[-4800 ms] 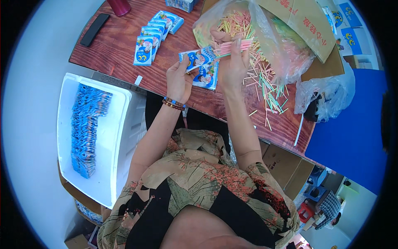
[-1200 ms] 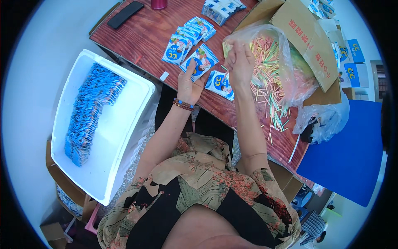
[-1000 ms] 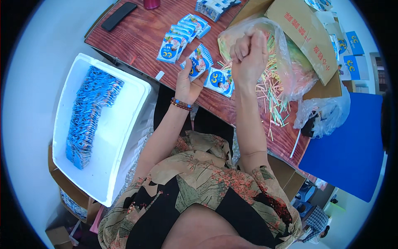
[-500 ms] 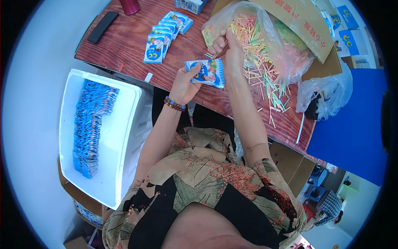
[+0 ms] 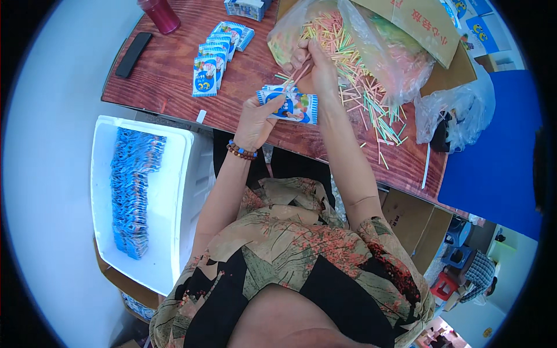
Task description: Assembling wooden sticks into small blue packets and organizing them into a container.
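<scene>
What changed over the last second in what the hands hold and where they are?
The right hand came back from the bag of coloured sticks with a few sticks pinched, meeting the blue packet that the left hand holds at the table edge. The fanned packets and the white bin of packets look unchanged.

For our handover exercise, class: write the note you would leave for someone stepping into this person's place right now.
Left hand holds a blue-and-white packet over the wooden table.
Right hand pinches a few coloured sticks above the packet.
More sticks lie loose by the clear bag.
Done: rows of blue packets fill the white box.
Left: a row of packets waits on the table.
</scene>
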